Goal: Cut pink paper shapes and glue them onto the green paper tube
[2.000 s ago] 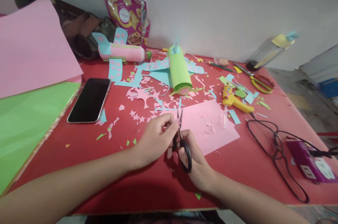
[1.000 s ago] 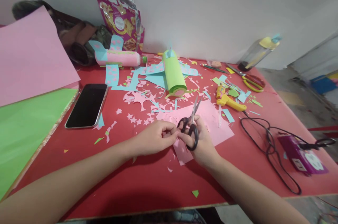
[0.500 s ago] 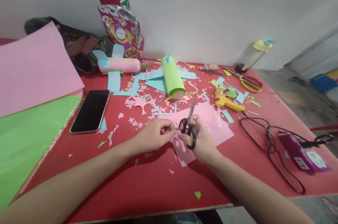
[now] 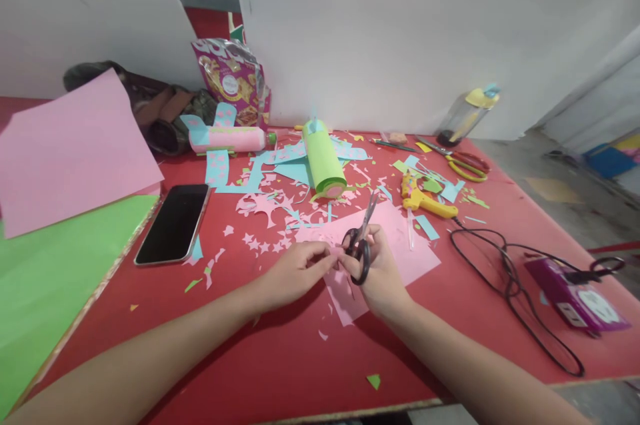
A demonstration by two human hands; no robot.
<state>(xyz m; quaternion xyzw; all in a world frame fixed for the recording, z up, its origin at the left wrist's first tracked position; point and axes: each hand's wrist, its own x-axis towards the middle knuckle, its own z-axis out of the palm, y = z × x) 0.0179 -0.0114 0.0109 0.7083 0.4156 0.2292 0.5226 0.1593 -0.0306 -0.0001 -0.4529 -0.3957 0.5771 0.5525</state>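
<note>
In my right hand [image 4: 383,278] is a pair of black-handled scissors [image 4: 364,245], blades pointing up and away from me. My left hand [image 4: 300,271] pinches a small pink paper piece [image 4: 336,251], and the fingertips of both hands meet around it. Beneath them lies a pink sheet [image 4: 413,248] on the red table. Small pink paper stars [image 4: 254,245] lie left of my hands, near pink scraps with cut-out edges [image 4: 265,206]. Beyond my hands rests a green paper tube [image 4: 323,158] with blue wing-like strips.
A phone [image 4: 174,225] and large pink [image 4: 75,151] and green [image 4: 60,285] sheets lie left. Behind are a pink paper-covered bottle [image 4: 233,138] and snack bag [image 4: 233,81]. Rightward are a yellow glue gun [image 4: 425,198], its cord, a purple power box [image 4: 577,295], scissors [image 4: 467,165] and a clear bottle [image 4: 467,115].
The view has tilted slightly, so the table things sit a little lower. My hands stay together at the pink piece, and the scissors have turned slightly.
</note>
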